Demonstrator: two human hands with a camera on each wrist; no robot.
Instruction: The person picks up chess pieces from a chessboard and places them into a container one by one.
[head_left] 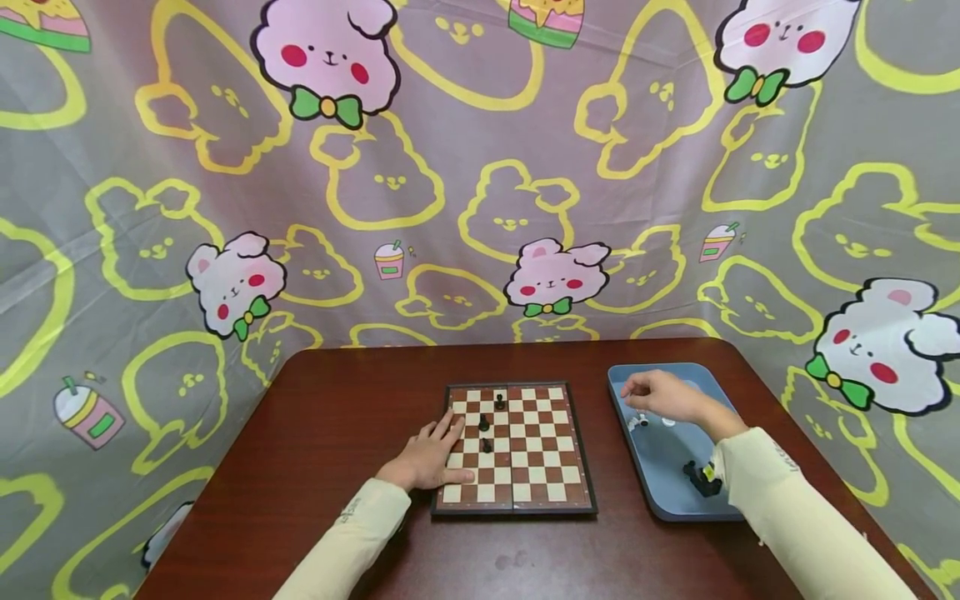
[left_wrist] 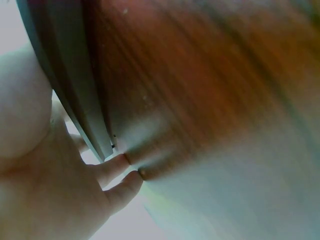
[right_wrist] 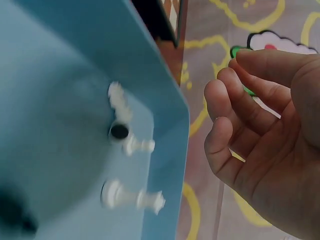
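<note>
My left hand (head_left: 426,460) lies at the chessboard's (head_left: 543,457) 9 o'clock edge, fingers spread and fairly straight, gripping nothing; my thumb rests over the squares near 8 o'clock, and in the left wrist view two of my fingertips meet the brown tabletop (head_left: 352,408). My right hand (head_left: 669,397) hangs above the 12 o'clock part of the blue tray (head_left: 667,492), which sits at 3 o'clock from the board. Its fingers are loosely bent, and I see nothing between them.

Three black chess pieces stand on the board: one (head_left: 500,402) toward 12 o'clock, another (head_left: 483,422) toward 10, the third (head_left: 487,447) toward 9. I cannot tell their ranks. Inside the tray, white chess pieces (head_left: 637,422) lie tipped over toward 10 o'clock, and dark pieces (head_left: 702,478) are bunched toward 5. Beyond the table's 12 o'clock edge hangs a cartoon-printed cloth (head_left: 465,137).
</note>
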